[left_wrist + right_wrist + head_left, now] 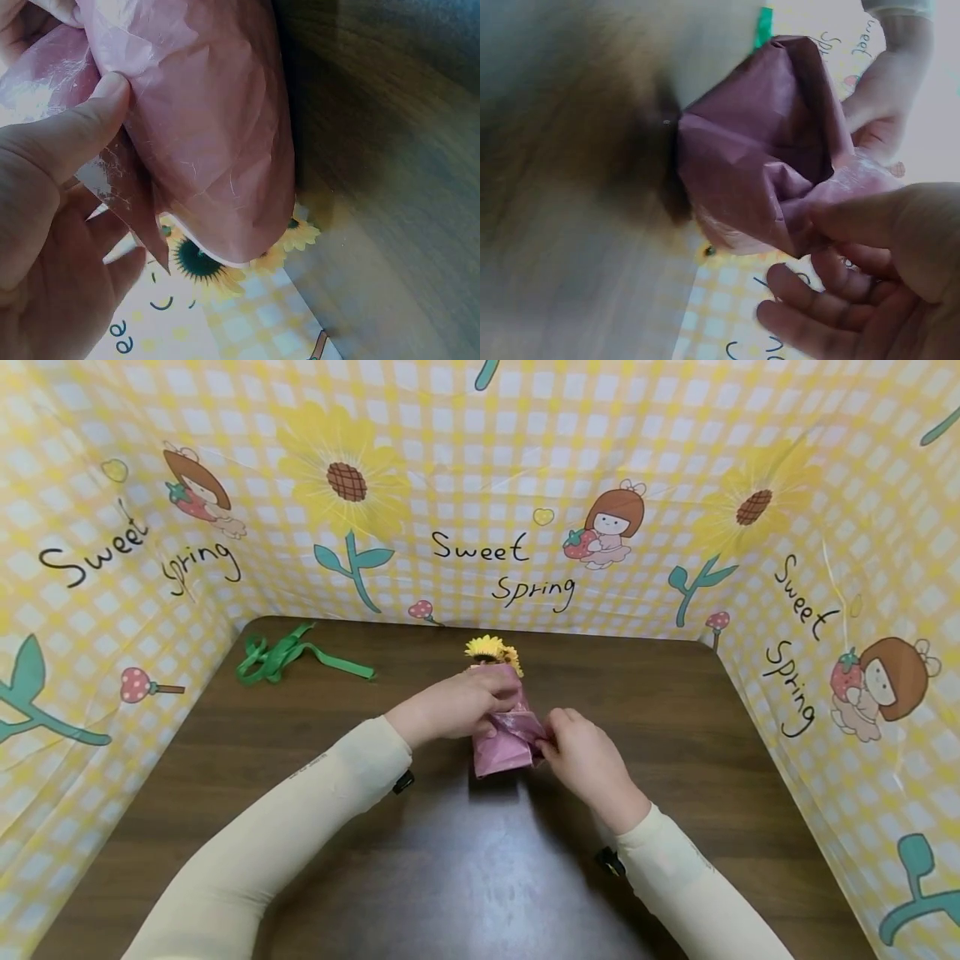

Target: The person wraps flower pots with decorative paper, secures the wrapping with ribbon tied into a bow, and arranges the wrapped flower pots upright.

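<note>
A small bouquet of yellow sunflowers (485, 647) lies with its heads toward the back of the table, wrapped in pink paper (501, 753). My left hand (459, 703) lies across the middle of the wrap and holds it. In the left wrist view its thumb (112, 94) presses the overlapping edge of the paper, the other fingers lying beneath. On the right, my right hand (588, 758) pinches a loose corner of the paper between thumb and fingers. The right wrist view shows the wrap's near end (795, 112) gaping open with a folded rim. The stems are hidden inside.
A crumpled green ribbon (281, 656) lies at the back left of the dark wooden table (420, 877). Yellow checked cloth (465, 460) printed with flowers stands along the back and both sides. Dark straps show under both sleeve cuffs.
</note>
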{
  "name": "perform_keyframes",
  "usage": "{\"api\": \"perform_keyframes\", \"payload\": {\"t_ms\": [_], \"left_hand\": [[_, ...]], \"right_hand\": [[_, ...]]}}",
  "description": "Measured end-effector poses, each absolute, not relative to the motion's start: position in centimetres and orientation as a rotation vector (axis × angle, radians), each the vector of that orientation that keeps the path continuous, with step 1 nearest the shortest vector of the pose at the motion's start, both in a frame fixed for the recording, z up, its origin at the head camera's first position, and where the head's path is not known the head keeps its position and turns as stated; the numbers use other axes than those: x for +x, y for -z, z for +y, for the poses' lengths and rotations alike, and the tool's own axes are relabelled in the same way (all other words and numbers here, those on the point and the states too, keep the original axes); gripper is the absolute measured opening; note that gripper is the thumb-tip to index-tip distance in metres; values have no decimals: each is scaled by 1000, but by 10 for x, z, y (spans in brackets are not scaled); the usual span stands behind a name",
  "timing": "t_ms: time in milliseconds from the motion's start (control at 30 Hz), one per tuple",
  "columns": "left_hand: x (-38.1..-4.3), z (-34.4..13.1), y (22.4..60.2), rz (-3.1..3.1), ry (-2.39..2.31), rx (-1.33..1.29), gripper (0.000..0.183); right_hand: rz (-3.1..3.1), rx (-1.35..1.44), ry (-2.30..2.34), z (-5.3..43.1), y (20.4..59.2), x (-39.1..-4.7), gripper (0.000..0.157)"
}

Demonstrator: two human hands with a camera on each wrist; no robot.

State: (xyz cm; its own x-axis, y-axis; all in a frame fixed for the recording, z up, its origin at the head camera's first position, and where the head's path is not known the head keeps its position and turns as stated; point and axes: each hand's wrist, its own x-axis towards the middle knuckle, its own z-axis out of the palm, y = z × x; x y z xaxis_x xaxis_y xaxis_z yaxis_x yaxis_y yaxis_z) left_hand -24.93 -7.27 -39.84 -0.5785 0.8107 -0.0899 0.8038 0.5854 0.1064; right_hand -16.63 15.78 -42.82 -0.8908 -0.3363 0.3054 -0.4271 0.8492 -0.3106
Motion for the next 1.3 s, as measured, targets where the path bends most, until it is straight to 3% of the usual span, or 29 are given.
{"api": "perform_keyframes", "payload": {"t_ms": [400, 633, 800, 1033, 1300], "left_hand": [[-241, -65, 399, 2720, 90, 1294, 56], [-239, -65, 399, 2681, 64, 1264, 52], [-239, -65, 403, 2670, 81, 1305, 55], [-241, -65, 405, 2661, 41, 1325, 56], [-243, -72, 408, 2593, -25, 1365, 63]], "right_hand": [[-2469, 765, -313, 163, 448, -154, 23], [-2702, 599, -310, 166, 451, -156, 39], [-2857, 567, -418, 171, 453, -157, 27], [-2843, 479, -415, 162, 454, -148, 21], [-2548, 535, 26, 139, 457, -137, 35]]}}
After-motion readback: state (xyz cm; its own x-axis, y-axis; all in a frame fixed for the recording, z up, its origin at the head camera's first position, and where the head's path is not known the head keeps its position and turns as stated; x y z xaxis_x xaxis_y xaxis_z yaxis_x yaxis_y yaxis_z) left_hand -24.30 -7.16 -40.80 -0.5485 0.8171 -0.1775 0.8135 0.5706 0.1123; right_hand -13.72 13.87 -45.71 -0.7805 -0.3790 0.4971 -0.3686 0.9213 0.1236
